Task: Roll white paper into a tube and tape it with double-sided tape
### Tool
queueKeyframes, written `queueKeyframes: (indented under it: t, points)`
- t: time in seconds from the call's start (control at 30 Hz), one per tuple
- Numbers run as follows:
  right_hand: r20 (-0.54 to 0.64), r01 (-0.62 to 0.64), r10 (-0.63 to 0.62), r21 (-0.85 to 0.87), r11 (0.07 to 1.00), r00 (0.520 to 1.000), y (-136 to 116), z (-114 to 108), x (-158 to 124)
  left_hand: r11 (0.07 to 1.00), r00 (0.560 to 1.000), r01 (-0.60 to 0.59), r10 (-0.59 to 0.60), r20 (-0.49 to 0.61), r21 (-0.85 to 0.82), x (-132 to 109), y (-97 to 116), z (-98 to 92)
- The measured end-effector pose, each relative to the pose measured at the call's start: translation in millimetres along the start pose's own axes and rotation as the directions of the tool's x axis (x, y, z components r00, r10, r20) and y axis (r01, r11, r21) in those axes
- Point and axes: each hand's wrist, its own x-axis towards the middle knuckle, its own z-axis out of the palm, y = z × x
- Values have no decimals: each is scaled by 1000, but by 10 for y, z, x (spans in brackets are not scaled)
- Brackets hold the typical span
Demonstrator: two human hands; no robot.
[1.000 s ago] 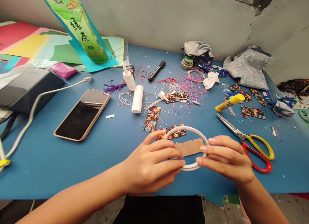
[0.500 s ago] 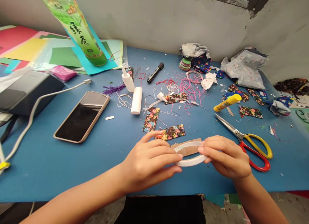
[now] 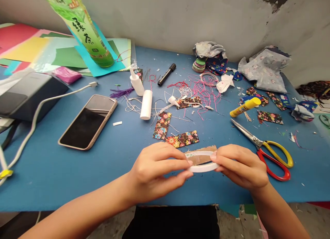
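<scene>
A white roll of tape (image 3: 203,168) is held between both hands near the table's front edge. My left hand (image 3: 160,172) pinches its left side between thumb and fingers. My right hand (image 3: 241,166) grips the right side of the ring. Through and behind the ring shows a piece of brown cardboard (image 3: 202,159) on the table. Just beyond the left fingers lie floral fabric strips (image 3: 183,138). Scissors (image 3: 260,144) with red and yellow handles rest to the right of my right hand.
On the blue table (image 3: 103,173) are a phone (image 3: 89,122), a white glue bottle (image 3: 136,82), a white cylinder (image 3: 146,105), a black marker (image 3: 166,74) and a yellow glue stick (image 3: 244,107). Tangled pink string (image 3: 203,89) lies mid-table. A green tea bottle (image 3: 90,36) stands back left.
The left fingers have drawn in closer on the tape roll, with the index finger now bent down toward it. The ring looks slightly flatter to the view. The whole view has shifted slightly.
</scene>
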Motion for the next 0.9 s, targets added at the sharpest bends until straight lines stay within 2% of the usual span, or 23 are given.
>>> queueKeyframes:
  t: [0.27, 0.6, 0.9]
  points:
    - [10, 1, 0, -15, 1000, 1000, -5, 5, 8, 997, 999, -46, 47, -26, 55, -1, -16, 12]
    - [7, -17, 17, -10, 1000, 1000, 9, 4, -27, 998, 999, -24, 25, -21, 61, -13, -22, 24]
    - [-7, 16, -16, -87, 996, 1000, 48, -2, -19, 989, 992, 37, -19, -125, 142, -13, -19, 24]
